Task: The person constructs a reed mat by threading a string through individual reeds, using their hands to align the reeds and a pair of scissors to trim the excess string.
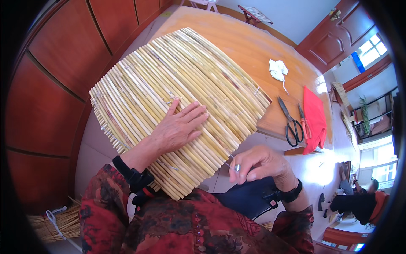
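A mat of pale yellow reeds (pixel 220 97), bound with rows of thin ties, spans from the wooden table down to my lap. My left hand (pixel 176 127) lies on it with fingers stretched out. Beside the mat's lower right edge, my right hand (pixel 261 166), with a metal band on one finger, is curled around a thin cord (pixel 230 156) that runs from that edge; its fingertips are slightly blurred.
Black scissors (pixel 287 120), orange-handled pliers (pixel 303 120), red cloth (pixel 315 118) and white cloth (pixel 278 70) lie on the table (pixel 186 23). A cabinet (pixel 42 110) lines the left, above a reed bundle (pixel 50 224). A person (pixel 355 205) sits at lower right.
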A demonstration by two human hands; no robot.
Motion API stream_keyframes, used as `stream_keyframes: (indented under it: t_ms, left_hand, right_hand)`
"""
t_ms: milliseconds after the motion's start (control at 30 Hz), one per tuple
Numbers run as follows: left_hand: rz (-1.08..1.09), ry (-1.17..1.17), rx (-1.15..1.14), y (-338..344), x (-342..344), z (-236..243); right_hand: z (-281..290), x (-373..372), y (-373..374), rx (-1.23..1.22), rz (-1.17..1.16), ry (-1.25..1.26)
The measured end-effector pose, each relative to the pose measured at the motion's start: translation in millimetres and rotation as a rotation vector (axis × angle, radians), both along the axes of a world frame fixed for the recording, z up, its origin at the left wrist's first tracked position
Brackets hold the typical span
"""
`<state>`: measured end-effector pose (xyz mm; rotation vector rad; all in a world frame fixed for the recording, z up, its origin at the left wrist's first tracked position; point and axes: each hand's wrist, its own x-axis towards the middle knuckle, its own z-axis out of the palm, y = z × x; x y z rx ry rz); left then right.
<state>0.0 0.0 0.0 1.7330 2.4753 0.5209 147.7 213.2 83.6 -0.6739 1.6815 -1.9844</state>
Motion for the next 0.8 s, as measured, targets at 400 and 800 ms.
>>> stream_keyframes:
  t_ms: [400, 800]
  left_hand:
    - [-0.009, 0.049, 0.069, 0, 0, -2]
    - [-0.017, 0.060, 0.068, 1, 0, 0]
  right_hand:
    - [45, 13, -25, 0.330, 0.046, 0.241]
    - [51, 38, -42, 0.486, 0.026, -0.261]
